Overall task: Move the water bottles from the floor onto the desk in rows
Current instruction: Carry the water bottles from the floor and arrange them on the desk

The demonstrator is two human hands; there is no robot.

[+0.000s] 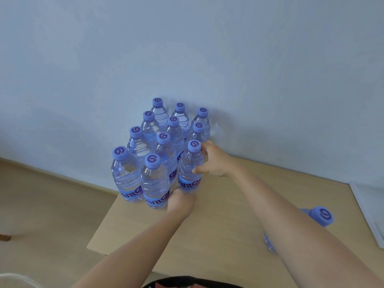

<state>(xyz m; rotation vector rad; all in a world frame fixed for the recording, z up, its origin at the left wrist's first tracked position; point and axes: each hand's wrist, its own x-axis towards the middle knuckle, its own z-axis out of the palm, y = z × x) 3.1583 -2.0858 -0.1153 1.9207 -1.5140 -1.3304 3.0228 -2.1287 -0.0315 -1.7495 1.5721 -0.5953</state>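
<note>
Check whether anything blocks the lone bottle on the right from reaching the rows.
The right forearm crosses in front of the lone bottle; beyond it, bare desk runs to the rows of bottles, where both hands are busy at the front row.

Both forearms are bare from the lower edge of the view to the wrists, with no sleeve on either. The left hand (181, 201) and the right hand (214, 161) wear no gloves; no ring, watch or band shows on them. At the bottom edge shows a strip of dark clothing (193, 282) with a reddish patch.
</note>
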